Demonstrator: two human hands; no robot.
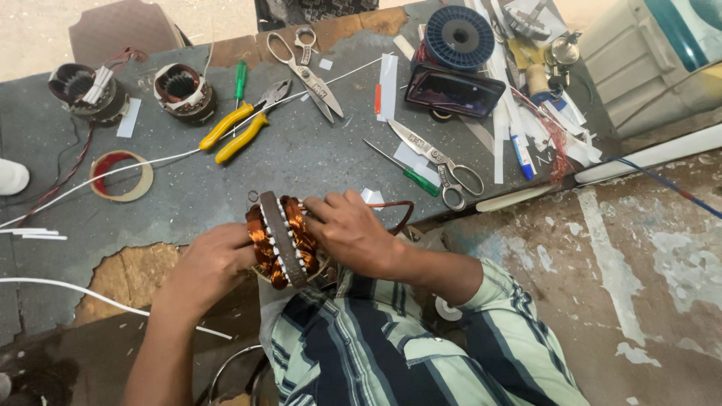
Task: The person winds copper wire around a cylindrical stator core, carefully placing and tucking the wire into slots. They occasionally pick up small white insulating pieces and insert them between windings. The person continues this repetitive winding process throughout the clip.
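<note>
Left hand (207,265) and right hand (353,229) close together, fingers (325,207) curled inward.

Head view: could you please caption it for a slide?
Both hands, left hand and right hand, grip a copper-wound stator at a cluttered workbench.

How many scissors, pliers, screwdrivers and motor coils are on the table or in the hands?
Scissors: 2, one at the top and one at the right
Pliers: 1, yellow handles
Screwdrivers: 2, both green-handled, one at the top and one by the scissors
Motor coils: 3, two on the table, one held in both hands
Total: 8
</note>
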